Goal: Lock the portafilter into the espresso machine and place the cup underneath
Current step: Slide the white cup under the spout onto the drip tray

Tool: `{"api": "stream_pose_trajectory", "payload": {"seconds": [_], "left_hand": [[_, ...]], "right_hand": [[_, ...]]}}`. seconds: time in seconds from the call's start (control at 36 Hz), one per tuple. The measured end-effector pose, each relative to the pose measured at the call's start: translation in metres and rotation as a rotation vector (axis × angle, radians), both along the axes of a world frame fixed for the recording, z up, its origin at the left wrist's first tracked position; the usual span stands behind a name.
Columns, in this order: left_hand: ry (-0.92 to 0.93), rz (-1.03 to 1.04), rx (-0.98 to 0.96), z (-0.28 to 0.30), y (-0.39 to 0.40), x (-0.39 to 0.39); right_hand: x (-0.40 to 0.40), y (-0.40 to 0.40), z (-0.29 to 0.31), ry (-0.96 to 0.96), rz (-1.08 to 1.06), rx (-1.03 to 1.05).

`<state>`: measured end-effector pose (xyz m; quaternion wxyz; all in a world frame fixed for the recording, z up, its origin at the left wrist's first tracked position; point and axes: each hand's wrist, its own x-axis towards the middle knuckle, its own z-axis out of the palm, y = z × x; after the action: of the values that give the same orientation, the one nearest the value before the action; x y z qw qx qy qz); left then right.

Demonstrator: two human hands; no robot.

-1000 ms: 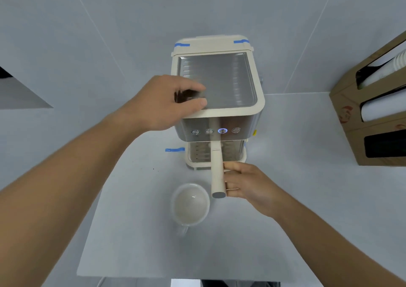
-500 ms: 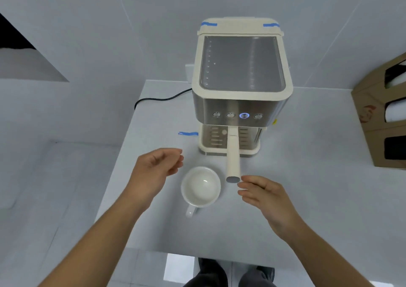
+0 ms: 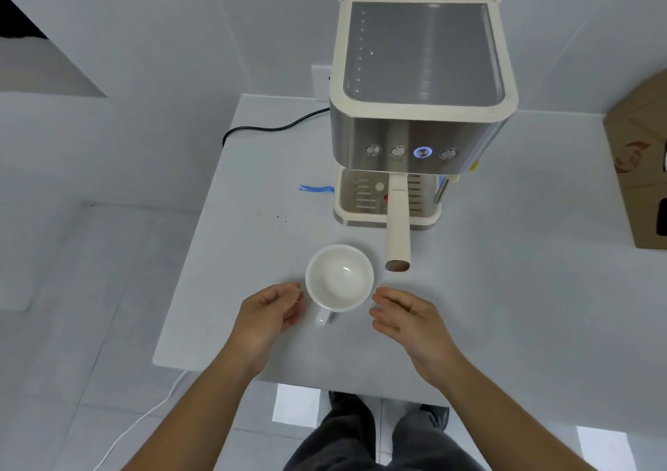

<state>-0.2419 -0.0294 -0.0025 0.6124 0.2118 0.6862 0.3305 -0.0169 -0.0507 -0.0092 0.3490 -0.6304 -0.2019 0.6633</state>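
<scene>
Both hands were empty and held apart on either side of the cup (image 3: pixel 339 277). The left hand (image 3: pixel 267 317) was loosely curled, fingers bent inward with the thumb near the cup's left rim; whether the thumb tip touched the rim could not be determined. The right hand (image 3: pixel 411 317) was open with fingers extended toward the cup's right side, just beside it but with a visible gap. Neither hand gripped anything.

The cup stood upright on the table (image 3: pixel 505 290), empty, its handle pointing toward the person, between the two hands. It sat in front of the espresso machine (image 3: pixel 422 109), to the left of the end of the portafilter handle (image 3: pixel 397 232), and not on the drip tray (image 3: pixel 361 203). The portafilter handle projected straight forward from beneath the machine's front panel, over the tray and beyond its front edge. One button (image 3: pixel 422 152) on the panel was lit blue. A black cord (image 3: pixel 274 127) ran along the table to the machine's left, and a cardboard box (image 3: pixel 639 167) stood at the right edge.

Compared with half a second earlier, both hands had dropped closer to the cup: the left had moved from above and left of it to beside its rim, and the right had shifted from near the portafilter handle's end to the cup's right side. The cup and handle had kept their positions.
</scene>
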Motion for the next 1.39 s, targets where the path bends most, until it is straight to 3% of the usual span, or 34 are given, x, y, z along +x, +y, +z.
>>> {"api": "stream_pose_trajectory", "payload": {"seconds": [0.31,0.56,0.75,1.06,1.39], "left_hand": [[-0.102,-0.114,0.046,-0.001,0.0,0.005],[-0.135,-0.074,0.055,-0.005,-0.001,0.009],[-0.122,-0.129,0.083,-0.002,0.004,0.01],[-0.076,-0.219,0.143,0.004,0.024,0.026],[-0.034,-0.282,0.201,0.015,0.048,0.049]], "right_hand": [[-0.003,0.01,-0.005,0.147,-0.015,0.03],[-0.001,0.011,-0.007,0.184,-0.023,0.023],[0.002,0.014,-0.005,0.167,0.017,0.033],[0.027,0.024,-0.002,0.3,-0.087,0.017],[0.047,0.041,0.01,0.256,-0.112,0.088]]}}
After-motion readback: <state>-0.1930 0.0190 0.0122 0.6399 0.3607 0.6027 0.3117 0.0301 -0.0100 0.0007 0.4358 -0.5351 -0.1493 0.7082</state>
